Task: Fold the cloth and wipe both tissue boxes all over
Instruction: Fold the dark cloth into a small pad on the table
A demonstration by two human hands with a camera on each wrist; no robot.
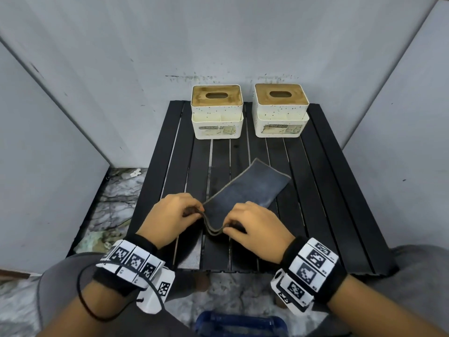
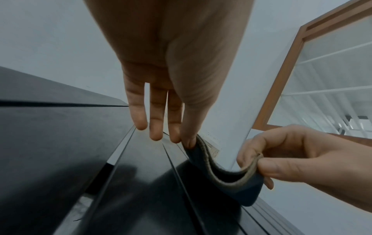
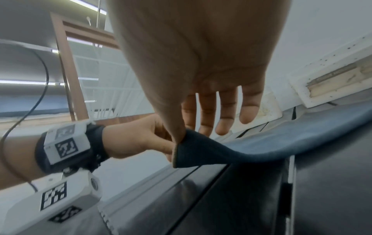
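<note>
A dark blue-grey cloth [image 1: 247,188] with a tan hem lies doubled lengthwise on the black slatted table [image 1: 315,190], running diagonally toward the far right. My left hand [image 1: 175,215] pinches one near corner between thumb and fingers, and my right hand [image 1: 252,224] pinches the other near corner. The near end sags in a loop between them and is lifted off the slats. In the left wrist view the cloth [image 2: 223,174] hangs between both hands. The right wrist view shows the cloth [image 3: 231,151] stretching away. Two white speckled tissue boxes with wooden lids, one left [image 1: 217,111] and one right [image 1: 280,110], stand at the table's far edge.
Grey walls close in behind and on both sides of the table. A marbled floor [image 1: 116,203] shows to the left and in front. A blue object [image 1: 240,324] sits low between my knees. Bare slats lie between the cloth and the boxes.
</note>
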